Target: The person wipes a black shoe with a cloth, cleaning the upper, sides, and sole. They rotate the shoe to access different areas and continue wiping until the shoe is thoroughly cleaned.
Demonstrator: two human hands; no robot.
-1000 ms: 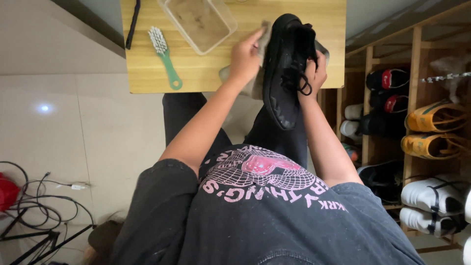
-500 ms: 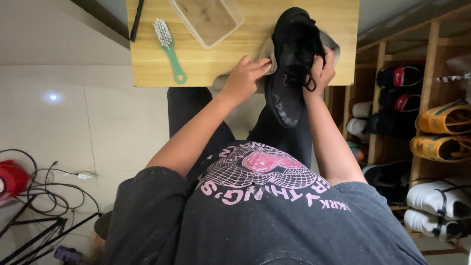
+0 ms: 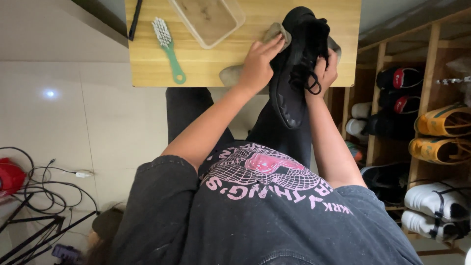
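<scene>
At the near edge of the wooden table point(image 3: 147, 73), we saw these things:

Shoe: a black shoe point(image 3: 294, 68) was held up on its side over the table's near right corner, its sole facing us and its heel hanging down past the table edge toward the lap.

Right hand: our right hand point(image 3: 325, 71) was clamped on the shoe from the right, fingers curled round the laced upper, with a loop of black lace beside the thumb.

Left hand: our left hand point(image 3: 257, 66) was closed on a grey cloth point(image 3: 274, 33) and pressed it against the left side of the shoe, just over the table edge.

Cloth: part of it showed above the left fingers, and another fold showed below the palm on the table edge.

Brush: a brush point(image 3: 167, 46) with white bristles and a green handle lay flat on the table, well left of the shoe, its ringed handle end pointing to the near edge.

Tub: a clear plastic tub point(image 3: 208, 19) with something brownish inside sat on the table between the brush and the shoe, toward the far side.

Rack: a wooden shoe rack point(image 3: 431, 64) stood to the right of the table, with black, yellow and white shoes on its shelves.

Cables: black cables point(image 3: 39, 191) lay on the pale tiled floor, well to the left of the table.
</scene>
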